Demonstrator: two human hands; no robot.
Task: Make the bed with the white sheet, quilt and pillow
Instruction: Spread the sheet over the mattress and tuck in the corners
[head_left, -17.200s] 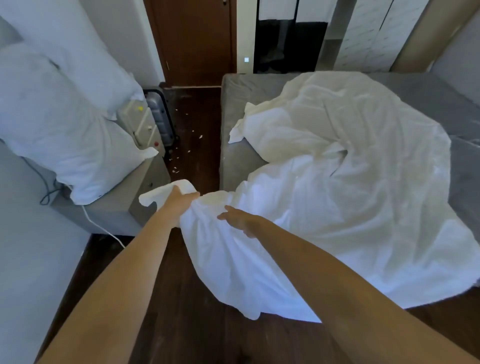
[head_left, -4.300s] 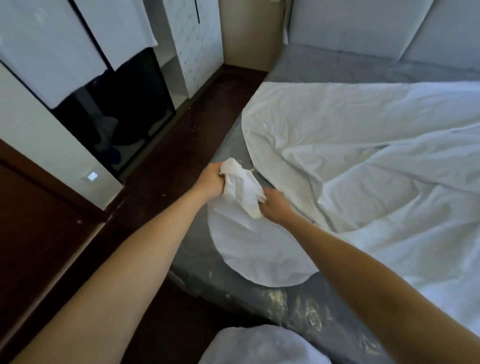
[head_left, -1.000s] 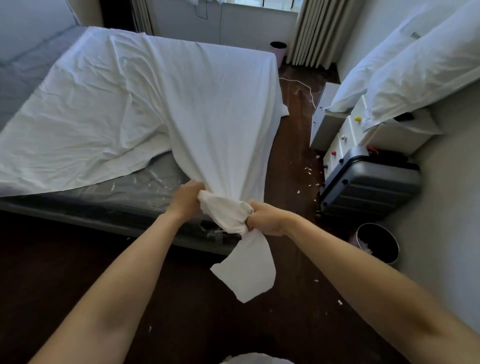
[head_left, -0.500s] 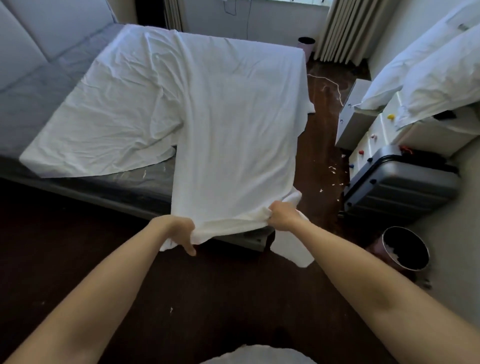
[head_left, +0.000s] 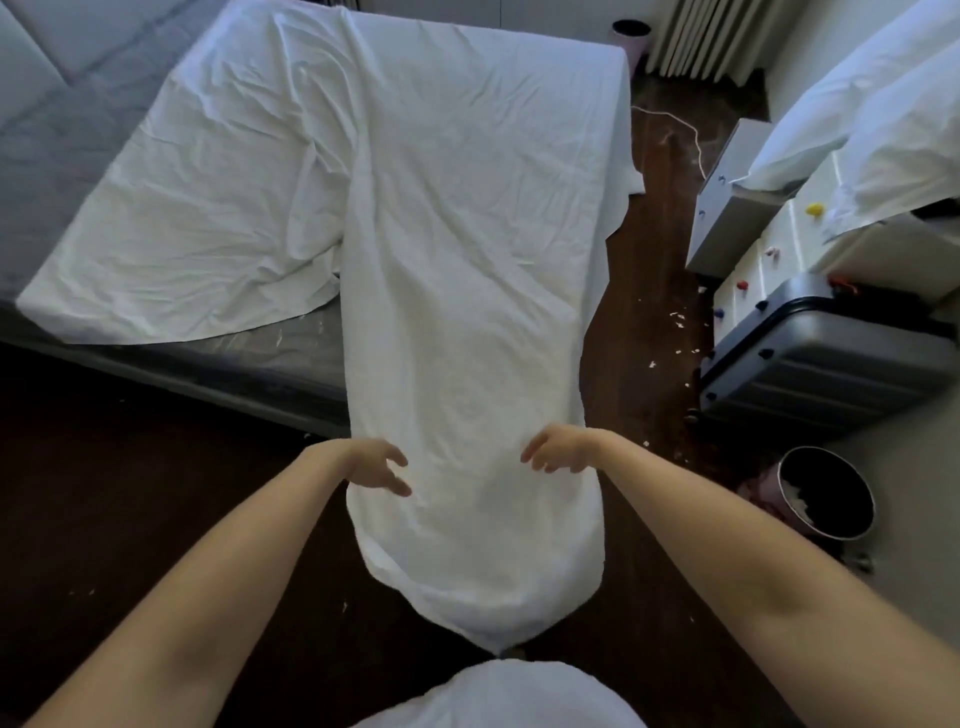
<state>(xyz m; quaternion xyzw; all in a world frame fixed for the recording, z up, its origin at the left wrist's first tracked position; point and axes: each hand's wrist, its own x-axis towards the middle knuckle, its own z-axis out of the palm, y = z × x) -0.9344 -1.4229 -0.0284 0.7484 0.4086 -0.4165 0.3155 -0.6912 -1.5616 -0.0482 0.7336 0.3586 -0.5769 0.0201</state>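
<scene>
Our left hand (head_left: 376, 467) and right hand (head_left: 558, 454) hold the white sheet (head_left: 467, 249) up, fingers loosely curled on its edges. It runs from the mattress (head_left: 249, 358) at ten o'clock down past us. We are spreading it; next, we think, it needs pulling square. Pillows (head_left: 872, 119) wait at two o'clock. A suitcase (head_left: 826, 364) and bin (head_left: 826, 493) crowd the floor at three o'clock.

A grey bed (head_left: 62, 156) carries the rumpled white sheet (head_left: 415, 208), which hangs over its near edge. The dark wooden floor (head_left: 130, 493) right of it holds a suitcase (head_left: 821, 358) and bin (head_left: 826, 493).
</scene>
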